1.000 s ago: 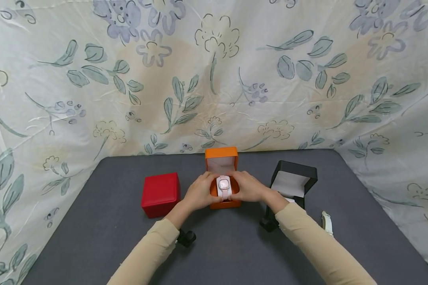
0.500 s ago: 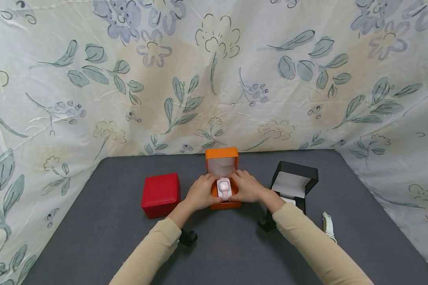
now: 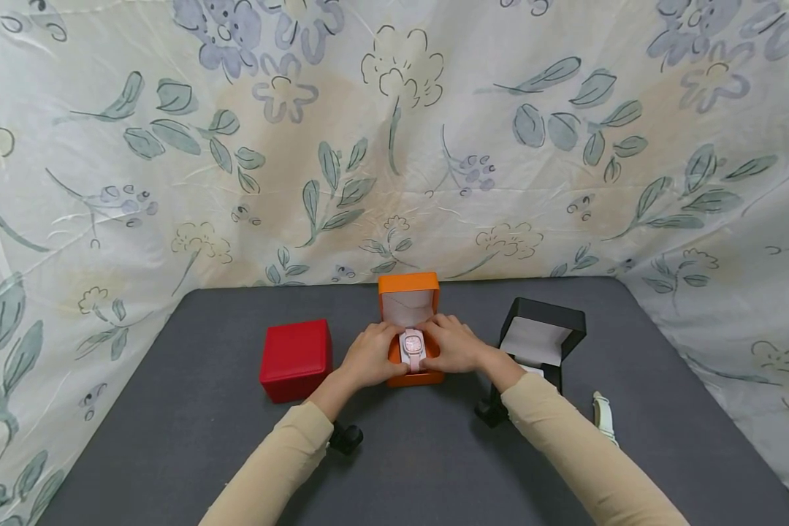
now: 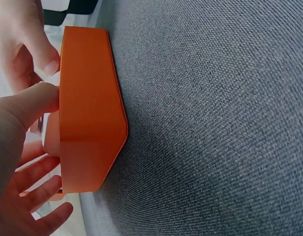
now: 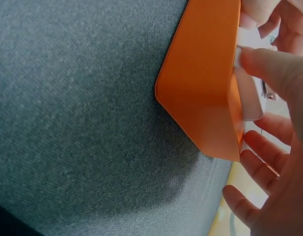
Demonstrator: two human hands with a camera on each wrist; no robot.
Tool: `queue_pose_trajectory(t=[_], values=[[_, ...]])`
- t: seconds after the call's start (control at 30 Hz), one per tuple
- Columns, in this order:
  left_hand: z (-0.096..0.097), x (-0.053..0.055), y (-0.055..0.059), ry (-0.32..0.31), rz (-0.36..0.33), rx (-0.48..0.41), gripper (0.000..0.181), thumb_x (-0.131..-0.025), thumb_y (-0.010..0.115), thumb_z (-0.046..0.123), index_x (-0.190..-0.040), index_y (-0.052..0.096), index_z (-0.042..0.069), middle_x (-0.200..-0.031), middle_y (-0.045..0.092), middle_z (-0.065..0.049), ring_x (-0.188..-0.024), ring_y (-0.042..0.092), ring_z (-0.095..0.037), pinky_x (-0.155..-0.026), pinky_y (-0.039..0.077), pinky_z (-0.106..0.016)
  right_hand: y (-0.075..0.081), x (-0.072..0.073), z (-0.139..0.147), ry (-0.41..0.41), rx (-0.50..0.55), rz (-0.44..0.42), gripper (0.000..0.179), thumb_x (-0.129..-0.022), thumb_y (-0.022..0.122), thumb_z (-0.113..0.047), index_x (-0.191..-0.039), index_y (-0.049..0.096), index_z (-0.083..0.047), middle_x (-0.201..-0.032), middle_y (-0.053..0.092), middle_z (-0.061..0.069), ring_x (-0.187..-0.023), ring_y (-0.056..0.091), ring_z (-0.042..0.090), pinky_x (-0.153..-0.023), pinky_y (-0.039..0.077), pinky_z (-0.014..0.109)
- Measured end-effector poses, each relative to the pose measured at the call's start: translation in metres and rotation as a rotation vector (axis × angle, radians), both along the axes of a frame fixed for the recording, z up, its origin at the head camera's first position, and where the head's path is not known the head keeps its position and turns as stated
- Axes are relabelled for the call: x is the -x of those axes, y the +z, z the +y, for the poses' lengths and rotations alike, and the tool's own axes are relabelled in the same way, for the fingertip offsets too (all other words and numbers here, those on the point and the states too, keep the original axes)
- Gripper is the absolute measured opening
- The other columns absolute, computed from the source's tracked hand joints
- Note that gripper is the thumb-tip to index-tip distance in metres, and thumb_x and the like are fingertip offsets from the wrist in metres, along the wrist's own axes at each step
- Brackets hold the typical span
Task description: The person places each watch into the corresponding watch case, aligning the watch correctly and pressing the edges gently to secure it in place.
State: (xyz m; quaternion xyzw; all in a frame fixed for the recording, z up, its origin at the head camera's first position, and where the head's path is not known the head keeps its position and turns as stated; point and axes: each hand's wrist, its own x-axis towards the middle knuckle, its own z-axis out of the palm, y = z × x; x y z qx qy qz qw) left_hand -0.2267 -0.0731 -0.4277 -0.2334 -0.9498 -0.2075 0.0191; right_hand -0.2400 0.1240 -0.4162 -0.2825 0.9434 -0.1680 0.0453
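A pink wristwatch [image 3: 413,345] wrapped on a white cushion sits inside an open orange watch box [image 3: 416,379], dial facing up. From the left side, my left hand [image 3: 370,356] holds the cushioned watch between thumb and index finger. My right hand [image 3: 459,346] pinches it likewise from the right. In the left wrist view, the left thumb [image 4: 38,101] reaches over the box's front wall. The right wrist view shows the right thumb on the white cushion [image 5: 250,96], with the index fingertip at its far end; the other fingers are spread beside the box.
A closed red box [image 3: 296,358] stands to the left. On the right, an open black box [image 3: 547,319] with a pale lining is partly behind the right forearm. A pale-strapped watch [image 3: 603,415] lies farther right on the grey tabletop [image 3: 414,467]. Behind hangs a floral curtain [image 3: 342,109].
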Motion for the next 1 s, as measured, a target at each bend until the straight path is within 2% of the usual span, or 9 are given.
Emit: queue_pose_trajectory(t=[0.6,1.0], values=[[0.0031,-0.0033,0.0010,-0.009,0.029,0.094,0.062,-0.077,0.069,0.039,-0.128,0.053,0.008,-0.128,0.051,-0.007,-0.112,0.046,-0.026,-0.093,0.042,-0.044,-0.0004,0.0002,-0.0018,-0.011,-0.043,-0.008,0.062,-0.080,0.068,-0.039,-0.133,0.049,-0.011,-0.128,0.044,0.010,-0.114,0.039,0.029,-0.088,0.038,0.049],[0.0019,-0.0053,0.0015,0.001,0.029,0.064,0.061,-0.076,0.071,0.036,-0.127,0.051,0.010,-0.125,0.052,-0.007,-0.109,0.049,-0.025,-0.092,0.043,-0.043,0.0010,-0.0038,0.0024,0.002,-0.016,-0.003,0.067,-0.081,0.067,-0.038,-0.137,0.043,-0.010,-0.133,0.044,0.012,-0.116,0.040,0.029,-0.091,0.038,0.052]])
